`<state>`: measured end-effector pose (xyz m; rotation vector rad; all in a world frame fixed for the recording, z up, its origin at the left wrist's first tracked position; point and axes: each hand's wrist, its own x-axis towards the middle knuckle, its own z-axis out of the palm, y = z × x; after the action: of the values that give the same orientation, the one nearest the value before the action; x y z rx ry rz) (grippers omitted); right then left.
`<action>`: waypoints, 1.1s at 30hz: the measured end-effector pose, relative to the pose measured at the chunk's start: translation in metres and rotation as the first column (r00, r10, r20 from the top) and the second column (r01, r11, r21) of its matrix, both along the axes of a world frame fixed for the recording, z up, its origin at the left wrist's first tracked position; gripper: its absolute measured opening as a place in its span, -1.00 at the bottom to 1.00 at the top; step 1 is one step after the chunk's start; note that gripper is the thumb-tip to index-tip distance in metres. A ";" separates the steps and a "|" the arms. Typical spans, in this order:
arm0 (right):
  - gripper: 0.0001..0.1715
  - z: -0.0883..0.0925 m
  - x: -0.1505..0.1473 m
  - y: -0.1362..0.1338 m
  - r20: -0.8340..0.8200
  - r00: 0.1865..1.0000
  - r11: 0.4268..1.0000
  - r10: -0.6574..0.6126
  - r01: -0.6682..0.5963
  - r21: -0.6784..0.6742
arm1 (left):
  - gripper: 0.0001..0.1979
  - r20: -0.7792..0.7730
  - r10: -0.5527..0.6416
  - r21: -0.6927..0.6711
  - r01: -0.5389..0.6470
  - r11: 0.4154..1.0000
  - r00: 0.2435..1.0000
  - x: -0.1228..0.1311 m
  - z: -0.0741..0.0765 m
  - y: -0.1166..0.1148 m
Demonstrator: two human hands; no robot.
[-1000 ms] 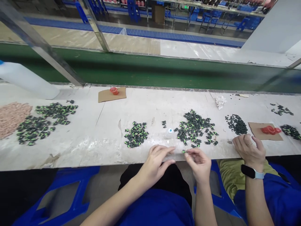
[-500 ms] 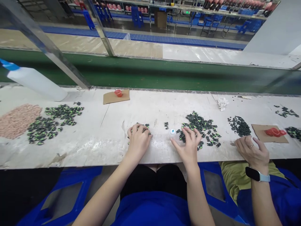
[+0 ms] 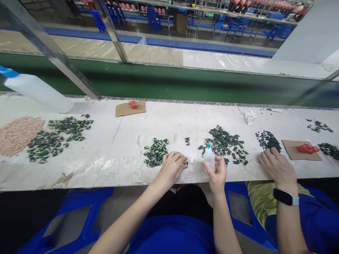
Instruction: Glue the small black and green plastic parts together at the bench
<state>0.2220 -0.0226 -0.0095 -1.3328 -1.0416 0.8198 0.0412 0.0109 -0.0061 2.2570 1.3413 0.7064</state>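
My left hand [image 3: 173,165] pinches a small black-and-green part [image 3: 185,163] just right of a pile of such parts [image 3: 156,151]. In my right hand [image 3: 218,173] is a small translucent bottle [image 3: 209,158] with a blue tip, held upright. Behind and right of that bottle lies a larger spread of black-and-green parts [image 3: 224,137]. A short row of small dark pieces [image 3: 187,141] rests between the two piles.
A red cup [image 3: 132,104] sits on cardboard [image 3: 122,110]. Left are more dark parts [image 3: 47,144], pink pieces [image 3: 19,135] and a large white bottle [image 3: 39,93]. At right, another person's hand [image 3: 279,167] touches black pieces [image 3: 268,139].
My left hand has moved right off its pile with a part. My right hand has taken hold of the small bottle and raised it. The other person's hand has moved slightly left.
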 end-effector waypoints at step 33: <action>-0.68 0.001 -0.010 -0.009 0.227 0.957 0.976 -0.179 0.203 -0.085 | -0.59 0.165 0.111 -0.137 -0.088 0.987 0.980 0.000 -0.008 -0.003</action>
<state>0.2120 -0.0321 -0.0088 -1.6166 -1.0293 0.6004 0.0409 0.0078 -0.0142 1.9912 1.3821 0.8044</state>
